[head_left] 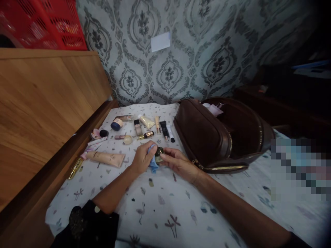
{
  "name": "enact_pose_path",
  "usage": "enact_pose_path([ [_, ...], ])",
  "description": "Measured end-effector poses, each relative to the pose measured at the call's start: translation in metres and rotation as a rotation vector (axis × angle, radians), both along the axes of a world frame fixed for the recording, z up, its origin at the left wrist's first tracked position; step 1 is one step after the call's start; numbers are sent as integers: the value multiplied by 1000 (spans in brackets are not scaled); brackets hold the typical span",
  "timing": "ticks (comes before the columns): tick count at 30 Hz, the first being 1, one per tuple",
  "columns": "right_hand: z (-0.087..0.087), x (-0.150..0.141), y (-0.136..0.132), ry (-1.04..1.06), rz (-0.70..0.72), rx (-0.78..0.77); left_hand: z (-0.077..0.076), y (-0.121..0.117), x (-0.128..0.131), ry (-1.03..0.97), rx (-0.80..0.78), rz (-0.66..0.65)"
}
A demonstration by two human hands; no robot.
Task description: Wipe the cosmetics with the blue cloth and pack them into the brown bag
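My left hand (143,156) is closed on a crumpled light blue cloth (153,165), pressing it against a small jar. The fingers of my right hand (178,162) grip that small dark-topped jar (159,152) from the other side. Both hands meet above the printed white sheet (155,206). Just beyond them lie a gold and dark tube (146,135), a small bottle (138,127) and a black tube (163,130). A large beige squeeze tube (106,158) lies left of my left hand.
An unzipped brown leather bag (207,134) stands on the right. Several cosmetics, including a blue and cream jar (117,124), lie toward the wall. A wooden panel (46,103) and a red basket (49,24) border the left. A pixelated patch covers the far right.
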State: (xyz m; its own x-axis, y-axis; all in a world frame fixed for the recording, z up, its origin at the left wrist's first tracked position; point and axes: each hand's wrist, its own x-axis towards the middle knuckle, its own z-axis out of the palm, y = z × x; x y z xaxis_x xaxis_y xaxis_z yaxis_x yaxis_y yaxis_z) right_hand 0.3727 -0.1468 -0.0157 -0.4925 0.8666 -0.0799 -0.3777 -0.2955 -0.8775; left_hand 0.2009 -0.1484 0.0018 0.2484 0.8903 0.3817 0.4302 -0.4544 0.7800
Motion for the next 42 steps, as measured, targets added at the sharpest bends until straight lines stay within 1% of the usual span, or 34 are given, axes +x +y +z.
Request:
enact_pose_path([
  [2, -1, -1, 0, -39, 6, 15, 0, 1, 2, -16, -33, 28],
  [7, -1, -2, -1, -165, 21, 117, -2, 2, 5, -64, -86, 61],
  [11, -1, -1, 0, -180, -53, 151, -6, 3, 4, -110, -75, 85],
  [15, -4, -2, 3, -154, -110, 237, -9, 5, 4, -140, -61, 104],
  [18, -8, -2, 6, -153, -195, 273, -9, 5, 5, -183, -56, 120],
  [21, -10, -2, 8, -158, -266, 320, -8, 3, 8, -230, -97, 92],
  [24, -10, -2, 8, -177, -262, 421, -12, 4, 12, -356, -189, 42],
  [26, -9, -2, 7, -225, -254, 512, -17, 5, 14, -503, -264, 50],
  [29, -10, -1, 6, -340, -278, 631, -24, 9, 17, -701, -358, 87],
  [32, -12, -1, 4, -433, -343, 696, -24, 11, 18, -764, -395, 101],
  [35, -11, -2, 0, -490, -392, 729, -20, 10, 19, -746, -400, 83],
  [37, -9, -3, -3, -491, -386, 749, -18, 9, 19, -746, -410, 78],
  [42, -4, -3, -8, -442, -301, 766, -16, 10, 18, -774, -432, 101],
])
